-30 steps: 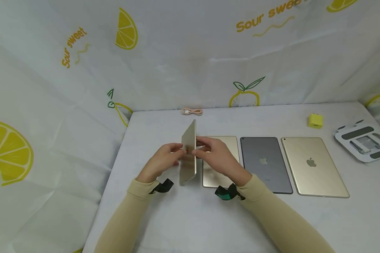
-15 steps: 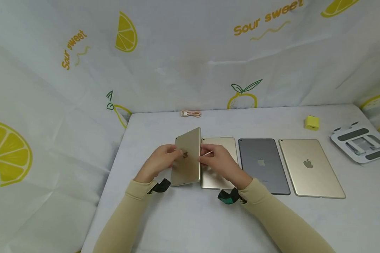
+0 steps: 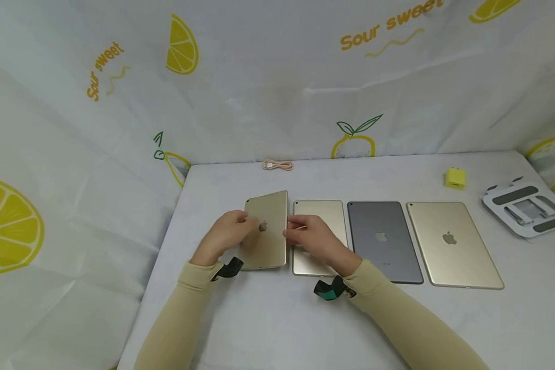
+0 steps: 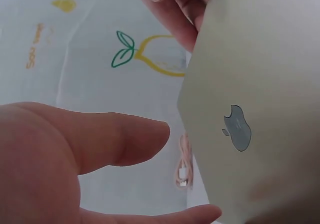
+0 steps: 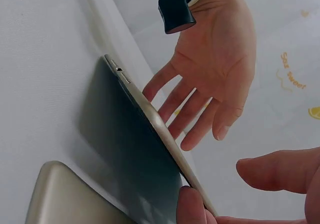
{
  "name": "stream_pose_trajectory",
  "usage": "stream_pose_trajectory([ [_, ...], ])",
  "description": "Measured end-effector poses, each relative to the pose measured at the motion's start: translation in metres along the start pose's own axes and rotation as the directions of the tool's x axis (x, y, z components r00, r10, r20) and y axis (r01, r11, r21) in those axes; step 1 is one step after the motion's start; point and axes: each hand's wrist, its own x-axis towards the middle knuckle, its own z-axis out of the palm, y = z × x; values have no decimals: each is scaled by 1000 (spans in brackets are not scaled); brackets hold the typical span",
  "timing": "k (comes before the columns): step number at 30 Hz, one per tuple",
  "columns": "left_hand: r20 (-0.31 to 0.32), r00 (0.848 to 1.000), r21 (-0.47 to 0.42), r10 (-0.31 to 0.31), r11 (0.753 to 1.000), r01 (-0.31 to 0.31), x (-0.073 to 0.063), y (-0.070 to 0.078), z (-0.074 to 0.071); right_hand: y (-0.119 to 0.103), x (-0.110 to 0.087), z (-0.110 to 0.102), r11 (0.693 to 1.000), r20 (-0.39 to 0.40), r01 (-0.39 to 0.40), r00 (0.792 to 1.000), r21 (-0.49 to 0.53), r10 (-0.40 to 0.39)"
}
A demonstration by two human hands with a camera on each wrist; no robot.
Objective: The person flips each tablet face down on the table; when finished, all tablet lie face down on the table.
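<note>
A gold tablet with an apple logo leans back-side up, its right long edge raised and its dark screen facing down in the right wrist view. My left hand hovers at its left part, fingers extended close over the back, thumb spread off the surface. At the raised edge is my right hand. Its fingertips reach under that edge on the screen side, while the thumb stands away from it. Right beside lies a second gold tablet, partly covered by the right hand.
A grey tablet and a larger gold tablet continue the row on the white table. A coiled pink cable, a yellow charger plug and a white folding stand lie farther back.
The held tablet has turned from nearly upright toward flat, its back now facing up more, and shifted left. The left hand has moved slightly left. The other tablets have not moved.
</note>
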Motion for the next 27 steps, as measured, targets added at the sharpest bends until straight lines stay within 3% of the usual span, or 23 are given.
stream_pose_trajectory([
  [13,20,998,100,-55,994,53,-2,-2,-7,4,-4,8,995,54,0,999,-98,5],
  [27,24,998,138,-54,989,50,0,-6,-6,-6,-17,17,989,74,-34,996,-144,45],
])
